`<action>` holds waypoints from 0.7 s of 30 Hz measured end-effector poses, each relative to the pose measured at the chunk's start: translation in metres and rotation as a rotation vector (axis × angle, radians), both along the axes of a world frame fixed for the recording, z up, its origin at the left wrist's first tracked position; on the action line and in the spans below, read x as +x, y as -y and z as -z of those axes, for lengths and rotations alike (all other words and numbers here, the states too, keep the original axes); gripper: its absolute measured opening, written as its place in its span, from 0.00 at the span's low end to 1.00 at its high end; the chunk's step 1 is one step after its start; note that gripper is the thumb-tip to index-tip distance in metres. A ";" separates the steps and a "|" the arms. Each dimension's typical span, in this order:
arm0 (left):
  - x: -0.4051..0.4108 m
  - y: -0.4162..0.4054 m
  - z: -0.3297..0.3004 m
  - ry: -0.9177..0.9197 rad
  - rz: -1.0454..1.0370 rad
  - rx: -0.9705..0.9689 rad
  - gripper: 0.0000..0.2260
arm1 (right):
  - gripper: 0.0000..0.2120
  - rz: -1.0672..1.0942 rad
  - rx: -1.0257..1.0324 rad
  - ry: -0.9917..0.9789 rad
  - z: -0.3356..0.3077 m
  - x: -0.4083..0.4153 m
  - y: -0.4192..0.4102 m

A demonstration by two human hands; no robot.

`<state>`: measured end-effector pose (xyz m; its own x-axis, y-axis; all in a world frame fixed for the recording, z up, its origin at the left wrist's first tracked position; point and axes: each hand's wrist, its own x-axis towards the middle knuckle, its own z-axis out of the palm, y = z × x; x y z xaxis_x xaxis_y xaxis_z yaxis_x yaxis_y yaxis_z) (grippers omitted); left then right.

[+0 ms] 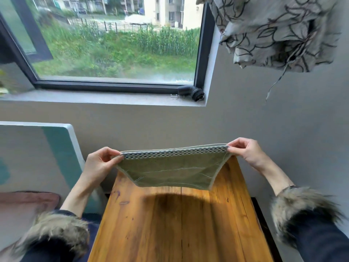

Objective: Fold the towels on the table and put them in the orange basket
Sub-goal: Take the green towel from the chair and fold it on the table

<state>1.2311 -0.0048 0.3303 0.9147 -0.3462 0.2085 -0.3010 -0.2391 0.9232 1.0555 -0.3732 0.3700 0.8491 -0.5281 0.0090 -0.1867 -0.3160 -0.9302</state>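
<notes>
1. The towel is a green terry cloth with a blue-and-white checked band along its top edge. It hangs in the air above the far half of the counter, stretched between both hands and clear of the wood.
2. The left hand pinches the top left corner between thumb and curled fingers; the right hand pinches the top right corner the same way. Neither holds anything else.
3. It looks light and wholly limp: the top edge is pulled nearly straight, while the sides draw inward and the lower edge sags. It seems to hang as a doubled layer, though I cannot be sure.
4. Terry pile should grip well, so slipping is unlikely, and nothing about it is fragile. A few pulled threads show on the face and could snag.
5. The corners are the best hold, as now; a grip at mid-edge would let the ends droop and spoil the fold line.
6. The counter is narrow, of orange-brown planks with a smooth, slightly glossy finish and some marks. It should take the cloth flat, though the towel is nearly as wide as the top.
7. The orange basket is not in view, nor are any other towels.
8. Beyond the counter stands a grey wall with a window onto greenery; a patterned curtain is bunched at upper right, and a teal-and-white panel stands on the left.
</notes>
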 end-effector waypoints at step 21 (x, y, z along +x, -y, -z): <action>0.022 0.031 0.005 0.118 -0.123 0.288 0.03 | 0.09 0.096 -0.532 -0.310 0.006 0.033 -0.014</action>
<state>1.2532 -0.0359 0.3250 0.9286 -0.2946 0.2257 -0.3548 -0.5260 0.7729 1.0882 -0.3587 0.3636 0.8035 -0.5930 0.0522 -0.4733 -0.6896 -0.5482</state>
